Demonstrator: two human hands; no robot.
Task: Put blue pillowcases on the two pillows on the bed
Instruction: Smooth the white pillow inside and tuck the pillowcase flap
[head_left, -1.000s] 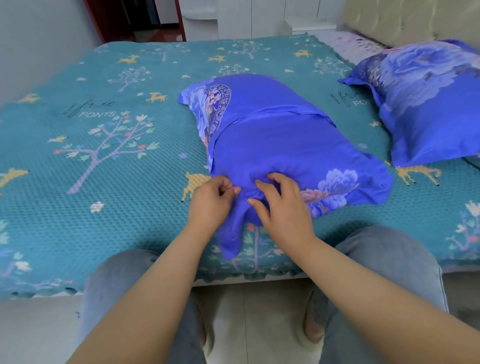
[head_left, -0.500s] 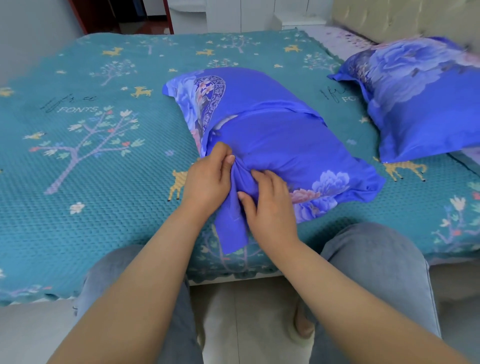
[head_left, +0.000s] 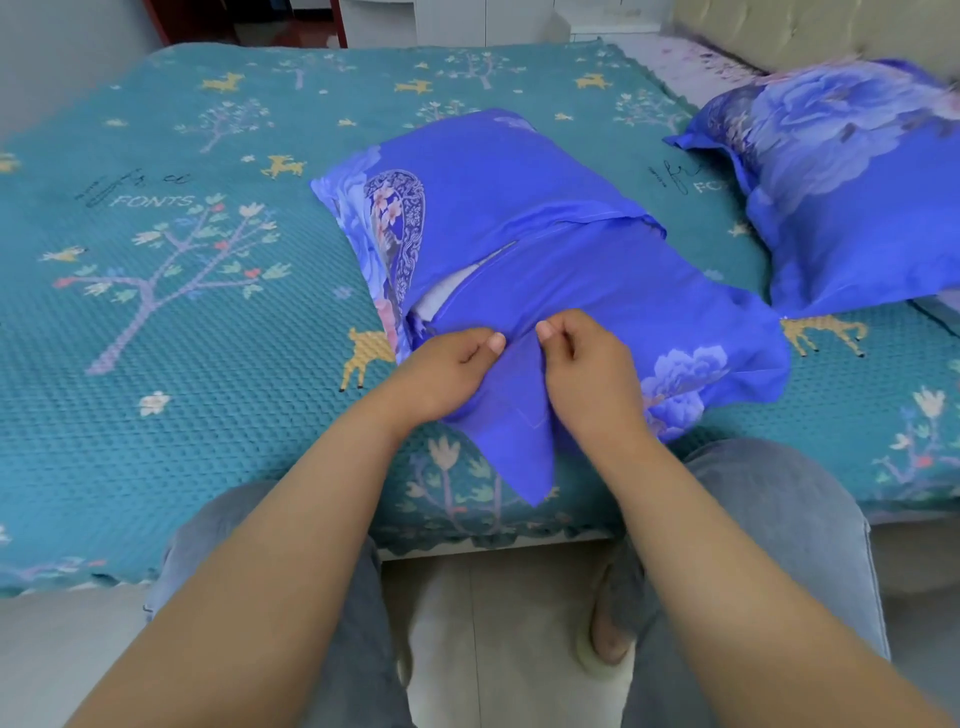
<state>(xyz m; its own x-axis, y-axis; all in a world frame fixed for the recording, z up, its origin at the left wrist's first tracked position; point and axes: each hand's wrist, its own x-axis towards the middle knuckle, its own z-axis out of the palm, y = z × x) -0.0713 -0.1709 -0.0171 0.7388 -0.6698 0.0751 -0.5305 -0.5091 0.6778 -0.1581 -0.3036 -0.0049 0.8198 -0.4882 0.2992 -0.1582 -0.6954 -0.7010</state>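
Note:
A pillow in a blue floral pillowcase (head_left: 519, 208) lies across the middle of the bed, its back side up. A strip of white pillow (head_left: 447, 296) shows through the slit opening. My left hand (head_left: 441, 371) and my right hand (head_left: 587, 369) pinch the loose blue flap of the case at its near edge, thumbs a little apart. The flap's pointed end (head_left: 524, 452) hangs over the bed's front edge. A second pillow in a blue floral case (head_left: 852, 192) lies at the right by the headboard.
The bed is covered by a teal patterned bedspread (head_left: 182, 338). A beige padded headboard (head_left: 810, 31) stands at the far right. My knees in grey jeans press close to the bed's front edge, above a pale tiled floor (head_left: 493, 623). A doorway lies beyond the bed.
Both hands have shifted from pressing together on the fabric to pinching the flap with a small gap between them. The slit has opened and white pillow now shows.

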